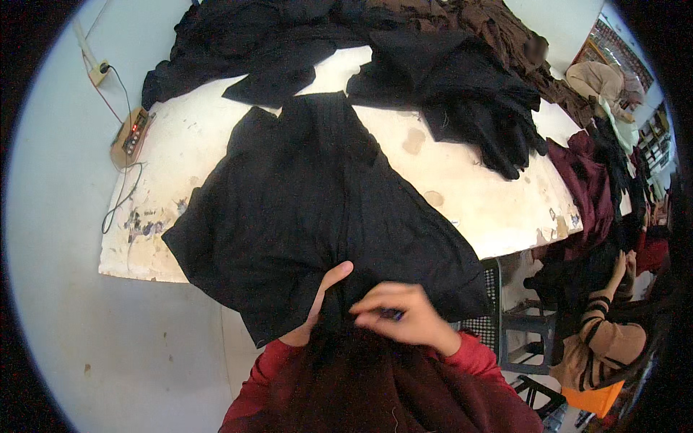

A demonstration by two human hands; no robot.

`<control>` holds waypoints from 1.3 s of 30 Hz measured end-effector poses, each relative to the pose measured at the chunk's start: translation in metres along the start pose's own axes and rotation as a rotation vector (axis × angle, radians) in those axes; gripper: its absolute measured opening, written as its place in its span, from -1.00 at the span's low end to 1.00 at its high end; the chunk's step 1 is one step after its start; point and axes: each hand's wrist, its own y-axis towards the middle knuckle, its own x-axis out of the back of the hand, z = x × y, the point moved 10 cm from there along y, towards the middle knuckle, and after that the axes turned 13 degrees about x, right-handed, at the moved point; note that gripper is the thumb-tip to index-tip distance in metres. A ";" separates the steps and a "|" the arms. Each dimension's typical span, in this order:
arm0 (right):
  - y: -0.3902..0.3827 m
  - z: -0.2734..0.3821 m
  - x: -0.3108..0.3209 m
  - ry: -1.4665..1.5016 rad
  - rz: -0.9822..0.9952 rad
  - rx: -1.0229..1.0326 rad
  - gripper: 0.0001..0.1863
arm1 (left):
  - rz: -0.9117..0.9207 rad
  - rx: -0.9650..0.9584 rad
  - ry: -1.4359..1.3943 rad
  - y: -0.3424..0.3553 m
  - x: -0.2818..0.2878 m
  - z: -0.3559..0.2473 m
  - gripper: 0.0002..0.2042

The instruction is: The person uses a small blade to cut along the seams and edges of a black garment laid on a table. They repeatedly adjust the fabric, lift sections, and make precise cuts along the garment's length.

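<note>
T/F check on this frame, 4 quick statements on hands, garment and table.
1. Both hands, left hand and right hand, are on the black garment. True.
2. The garment lies wholly on the white table. False: its near edge hangs over the table's front edge.
3. A wooden control box sits at the table's left corner. True.
4. The right hand is empty. False: a small dark blue object shows between its fingers.

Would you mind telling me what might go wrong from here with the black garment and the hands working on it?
The black garment overhangs the near edge of the stained table, so it might slide off. The right hand holds a small dark tool beside the left hand; a slip may nick a finger. Black-on-black cloth could hide the spot being worked.
</note>
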 end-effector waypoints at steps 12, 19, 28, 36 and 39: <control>-0.004 -0.024 0.078 -0.201 -0.402 -0.182 -0.79 | 0.199 0.000 0.065 0.009 -0.016 0.002 -0.15; 0.015 -0.009 0.067 -0.395 -0.315 -0.013 -0.74 | 0.149 0.084 0.101 0.028 -0.004 0.029 -0.18; 0.008 -0.013 0.109 -0.657 -0.496 -0.046 -0.82 | 0.008 0.077 0.258 0.031 0.008 0.028 -0.04; 0.014 0.008 0.107 -0.611 -0.369 -0.062 -0.62 | 0.131 0.136 0.166 0.033 0.004 0.034 -0.08; 0.010 -0.004 0.090 -0.562 -0.170 -0.189 -0.66 | 0.184 0.138 0.121 0.029 0.000 0.033 -0.12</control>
